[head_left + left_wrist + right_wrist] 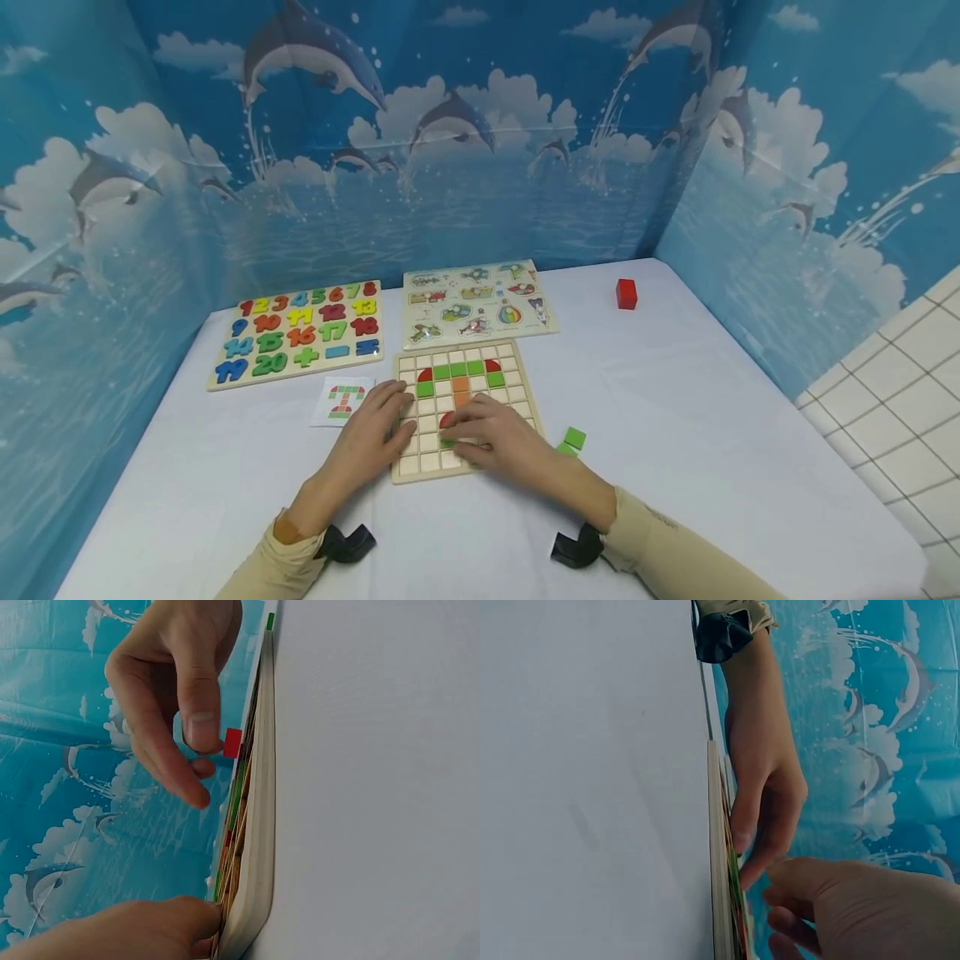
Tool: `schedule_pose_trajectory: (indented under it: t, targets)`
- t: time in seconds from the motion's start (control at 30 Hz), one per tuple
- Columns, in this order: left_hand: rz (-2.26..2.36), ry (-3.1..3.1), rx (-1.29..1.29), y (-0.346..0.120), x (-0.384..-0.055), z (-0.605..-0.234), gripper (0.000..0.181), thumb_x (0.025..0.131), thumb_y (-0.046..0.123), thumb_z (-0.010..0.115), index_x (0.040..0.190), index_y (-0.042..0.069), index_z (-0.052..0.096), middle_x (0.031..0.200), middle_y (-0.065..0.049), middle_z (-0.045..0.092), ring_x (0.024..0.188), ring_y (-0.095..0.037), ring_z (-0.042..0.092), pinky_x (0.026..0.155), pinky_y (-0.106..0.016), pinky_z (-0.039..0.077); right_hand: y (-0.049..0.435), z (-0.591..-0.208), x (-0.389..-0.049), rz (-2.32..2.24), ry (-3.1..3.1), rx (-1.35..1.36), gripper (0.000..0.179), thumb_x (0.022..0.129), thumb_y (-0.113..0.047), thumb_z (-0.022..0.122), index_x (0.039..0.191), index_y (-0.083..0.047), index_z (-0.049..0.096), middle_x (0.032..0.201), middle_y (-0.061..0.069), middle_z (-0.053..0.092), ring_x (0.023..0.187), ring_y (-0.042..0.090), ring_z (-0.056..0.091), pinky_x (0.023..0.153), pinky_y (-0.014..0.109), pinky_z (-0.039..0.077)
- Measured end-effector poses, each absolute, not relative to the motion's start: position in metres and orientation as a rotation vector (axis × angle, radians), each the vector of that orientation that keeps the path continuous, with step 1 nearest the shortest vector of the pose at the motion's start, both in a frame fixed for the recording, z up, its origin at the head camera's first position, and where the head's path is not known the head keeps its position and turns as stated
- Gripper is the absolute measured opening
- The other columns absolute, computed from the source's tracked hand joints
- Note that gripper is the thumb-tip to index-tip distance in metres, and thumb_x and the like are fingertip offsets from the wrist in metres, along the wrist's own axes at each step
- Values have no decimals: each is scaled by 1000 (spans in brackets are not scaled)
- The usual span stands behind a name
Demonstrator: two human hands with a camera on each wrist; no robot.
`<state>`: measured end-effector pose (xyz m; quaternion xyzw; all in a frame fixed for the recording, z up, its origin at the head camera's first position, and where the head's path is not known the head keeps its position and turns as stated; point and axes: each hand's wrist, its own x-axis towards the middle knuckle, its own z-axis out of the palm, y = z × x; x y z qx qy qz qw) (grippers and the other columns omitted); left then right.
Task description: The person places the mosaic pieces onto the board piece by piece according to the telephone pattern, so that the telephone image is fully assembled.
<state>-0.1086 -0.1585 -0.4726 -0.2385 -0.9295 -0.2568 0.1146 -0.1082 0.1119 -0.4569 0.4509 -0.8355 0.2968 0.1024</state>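
In the head view a wooden grid board [414, 463] lies on the white table, with red rounded pieces, green squares and an orange strip [460, 386] set in its cells. My left hand [370, 429] rests at the board's left edge, its thumb and fingers apart on the rim. Over the lower middle of the board is my right hand [495, 433], its fingertips beside a red rounded piece [446, 420] and a green square [447, 443]. From the left wrist view, the right hand [176, 690] is raised above the board with loosely bent fingers and nothing visible between them.
A pattern card [342, 402] lies left of the board, partly behind the left hand. Loose green squares [574, 438] sit by the right forearm. Farther back are a number puzzle [348, 361], a picture puzzle [480, 302] and a red block [626, 294].
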Motion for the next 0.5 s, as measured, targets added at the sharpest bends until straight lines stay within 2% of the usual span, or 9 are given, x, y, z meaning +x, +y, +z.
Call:
schedule_pose_trajectory:
  t: [0.1, 0.27, 0.5]
  targets:
    - [-761, -2728, -691, -157, -108, -473, 38, 98, 21, 75, 131, 3, 67, 149, -19, 59, 146, -35, 49, 119, -56, 45, 129, -455, -109, 994, -2505, 1228, 27, 96, -15, 78, 124, -14, 78, 121, -2, 75, 113, 14, 66, 95, 36, 59]
    - [-746, -2738, -683, -156, -107, -475, 38, 98, 21, 75, 131, 3, 67, 149, -18, 59, 146, -35, 49, 119, -55, 45, 171, -455, -112, 1112, -2591, 1037, 49, 91, -16, 83, 138, -12, 69, 125, 3, 74, 106, 19, 69, 91, 40, 62]
    - [-732, -2734, -679, -158, -106, -473, 38, 98, 20, 75, 131, 3, 68, 149, -18, 59, 146, -36, 50, 119, -55, 45, 224, -460, -115, 1013, -2741, 820, 55, 85, -24, 90, 136, -15, 70, 130, -2, 72, 110, 17, 66, 93, 40, 61]
